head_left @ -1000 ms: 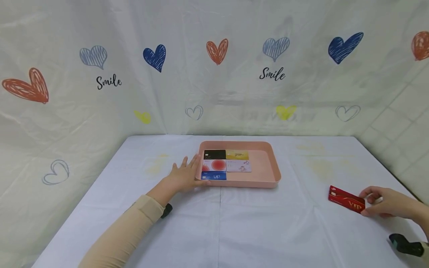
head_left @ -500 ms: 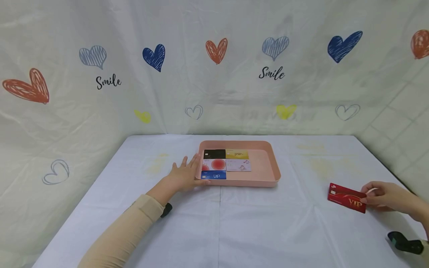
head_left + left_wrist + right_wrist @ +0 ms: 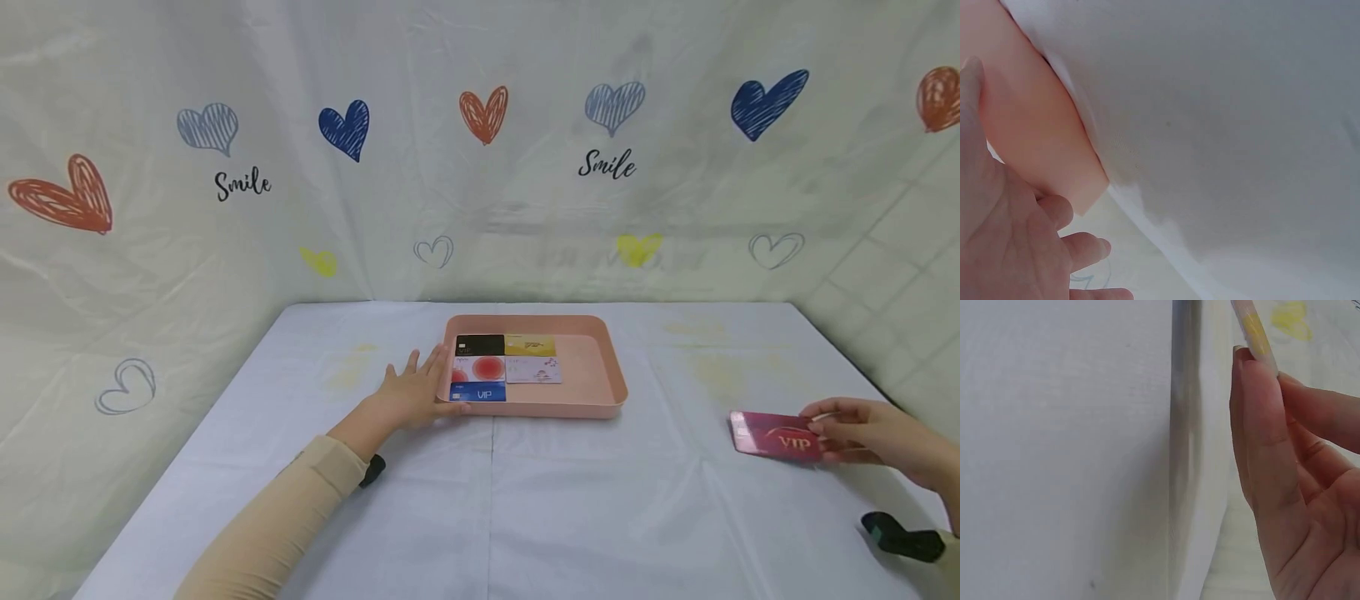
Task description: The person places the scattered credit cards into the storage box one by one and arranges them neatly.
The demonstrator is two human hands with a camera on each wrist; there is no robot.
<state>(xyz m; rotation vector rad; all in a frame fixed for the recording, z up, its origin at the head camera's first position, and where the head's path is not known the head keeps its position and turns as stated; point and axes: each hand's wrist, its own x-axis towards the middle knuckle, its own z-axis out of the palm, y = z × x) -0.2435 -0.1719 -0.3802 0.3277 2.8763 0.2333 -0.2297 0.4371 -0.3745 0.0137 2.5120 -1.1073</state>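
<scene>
A red VIP card (image 3: 772, 436) is pinched at its right end by my right hand (image 3: 877, 433), over the right side of the table. In the right wrist view, thumb and fingers hold the card (image 3: 1255, 328), seen nearly edge-on. My left hand (image 3: 411, 396) rests with spread fingers against the left side of a pink tray (image 3: 592, 367); the left wrist view shows the thumb along the tray wall (image 3: 1041, 119). Inside the tray lie a black card (image 3: 481, 344), a gold card (image 3: 529, 345), a white card with red circles (image 3: 480, 369), a pale pink card (image 3: 533, 370) and a blue VIP card (image 3: 477, 392).
A white cloth covers the table (image 3: 600, 508). Behind it hangs a pale curtain (image 3: 540, 200) printed with hearts and the word Smile. Dark wrist devices show by both hands, the right one (image 3: 902, 537) near the table's right edge.
The right hand has raised the red card slightly and turned it, so its face now catches the light and its long edge lies more level. The left hand and tray stay put.
</scene>
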